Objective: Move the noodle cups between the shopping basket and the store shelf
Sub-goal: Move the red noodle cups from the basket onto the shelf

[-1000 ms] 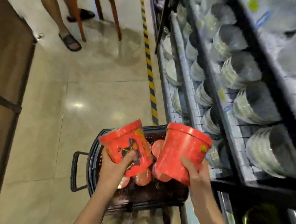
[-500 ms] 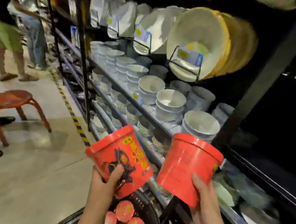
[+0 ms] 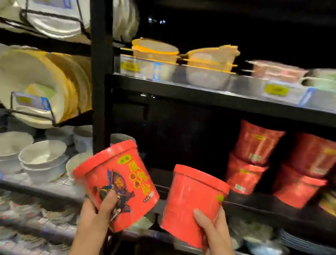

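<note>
Head view: my left hand grips one red noodle cup, lid tilted up-left; my right hand holds another cup, near upright, leaning slightly right. Both ride before the dark shelf, beside stacked cups. Shelving seems underway; next, I'd level each and set it down.

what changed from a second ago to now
Both noodle cups were lifted from above the shopping basket to the shelf: the left hand carries the printed cup, the right hand the plain-sided cup, toward the stacked red cups. The basket is out of view. Both grips are unchanged; nothing was let go.
</note>
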Action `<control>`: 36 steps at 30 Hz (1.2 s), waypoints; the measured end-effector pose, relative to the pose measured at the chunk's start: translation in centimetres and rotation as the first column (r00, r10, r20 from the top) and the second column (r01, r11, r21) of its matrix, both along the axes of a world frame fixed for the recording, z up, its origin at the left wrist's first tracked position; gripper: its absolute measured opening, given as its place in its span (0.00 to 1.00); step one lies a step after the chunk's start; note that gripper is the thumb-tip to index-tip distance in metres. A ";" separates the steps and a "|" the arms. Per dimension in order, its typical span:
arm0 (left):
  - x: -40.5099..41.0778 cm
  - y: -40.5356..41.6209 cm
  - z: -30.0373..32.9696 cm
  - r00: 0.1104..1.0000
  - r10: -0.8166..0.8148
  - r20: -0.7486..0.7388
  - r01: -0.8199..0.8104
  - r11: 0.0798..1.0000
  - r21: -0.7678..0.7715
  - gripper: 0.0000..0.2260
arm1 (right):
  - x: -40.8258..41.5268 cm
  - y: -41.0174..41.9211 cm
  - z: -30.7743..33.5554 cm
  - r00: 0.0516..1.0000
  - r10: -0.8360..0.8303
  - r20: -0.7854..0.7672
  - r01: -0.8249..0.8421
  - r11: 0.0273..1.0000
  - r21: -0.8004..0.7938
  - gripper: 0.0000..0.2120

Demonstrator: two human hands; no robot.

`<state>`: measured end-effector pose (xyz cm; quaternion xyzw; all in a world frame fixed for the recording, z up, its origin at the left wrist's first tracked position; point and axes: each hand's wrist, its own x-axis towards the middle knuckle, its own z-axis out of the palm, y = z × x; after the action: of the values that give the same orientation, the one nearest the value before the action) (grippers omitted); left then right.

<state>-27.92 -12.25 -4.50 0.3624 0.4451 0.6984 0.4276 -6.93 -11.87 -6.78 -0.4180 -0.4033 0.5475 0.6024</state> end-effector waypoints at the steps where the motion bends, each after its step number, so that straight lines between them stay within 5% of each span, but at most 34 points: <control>1: 1.5 0.9 0.7 0.999 -0.046 0.007 0.046 0.999 0.018 0.36 | 1.4 0.6 0.3 0.999 -0.033 0.010 0.033 0.999 0.017 0.53; 4: 5.3 4.5 1.8 0.993 -0.114 -0.018 0.115 0.990 0.082 0.23 | 5.1 2.5 1.2 0.992 -0.108 0.065 0.102 0.991 0.085 0.49; 10: 11.0 10.6 3.8 0.995 -0.076 -0.064 0.085 0.983 0.164 0.40 | 9.8 7.4 1.3 0.935 -0.181 0.305 0.134 0.977 0.168 0.59; 18: 12.8 14.9 5.2 0.985 0.014 -0.173 0.022 0.979 0.205 0.33 | 9.1 11.7 -0.9 0.867 -0.125 0.483 0.048 0.985 0.167 0.58; 26: 14.0 18.0 5.4 0.917 0.047 -0.396 0.023 0.985 0.168 0.43 | 7.8 15.7 -1.4 0.822 -0.087 0.562 0.038 0.994 0.098 0.53; 30: 15.4 19.3 5.9 0.845 0.038 -0.533 0.042 0.990 0.137 0.39 | 7.7 17.4 -1.0 0.798 -0.104 0.593 0.060 0.994 0.093 0.52; 36: 16.7 20.9 5.5 0.798 -0.014 -0.603 0.073 0.995 0.074 0.52 | 7.4 19.1 -1.1 0.774 -0.151 0.616 0.077 0.987 0.144 0.54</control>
<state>-11.22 8.69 1.01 0.5947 0.5163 0.5574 0.2627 0.45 7.26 -7.87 -0.5652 -0.5835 0.3175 0.4891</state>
